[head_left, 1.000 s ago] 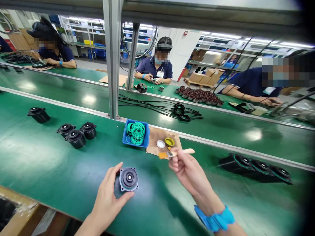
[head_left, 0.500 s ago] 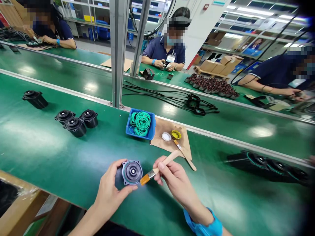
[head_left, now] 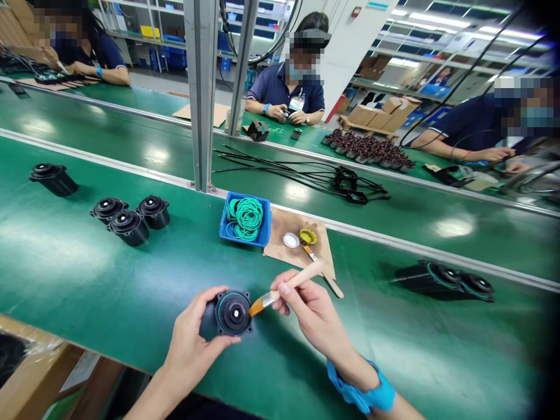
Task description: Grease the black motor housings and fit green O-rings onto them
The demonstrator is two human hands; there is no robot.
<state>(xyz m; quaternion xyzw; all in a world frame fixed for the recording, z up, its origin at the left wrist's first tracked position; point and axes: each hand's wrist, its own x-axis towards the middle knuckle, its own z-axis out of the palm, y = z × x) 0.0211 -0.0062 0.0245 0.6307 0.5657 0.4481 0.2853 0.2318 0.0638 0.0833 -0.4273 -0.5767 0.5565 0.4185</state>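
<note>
My left hand (head_left: 192, 332) grips a round black housing (head_left: 235, 313) by its flange, thumb below and fingers above. A green sealing ring shows along the upper left of the housing's top. In my right hand (head_left: 306, 309) is a flat paintbrush (head_left: 280, 291) with a wooden handle. Its orange bristles touch the right rim of the housing. Beyond my hands, a blue bin (head_left: 268, 224) holds many green rings (head_left: 245, 219). Beside it on stained cardboard (head_left: 280, 251) lie a yellow-filled pot (head_left: 307, 236), a white lid (head_left: 291, 240) and a second brush (head_left: 321, 268).
Several black housings (head_left: 126, 226) stand on the left of the green bench (head_left: 166, 280); others with green rings (head_left: 444, 280) sit at the right. A metal post (head_left: 202, 99) rises behind the bin. Co-workers (head_left: 289, 87) sit across the line near black cables (head_left: 280, 166).
The brush has moved slightly up along the right rim of the housing. The housing has tilted a little in my left hand. The camera view has shifted slightly.
</note>
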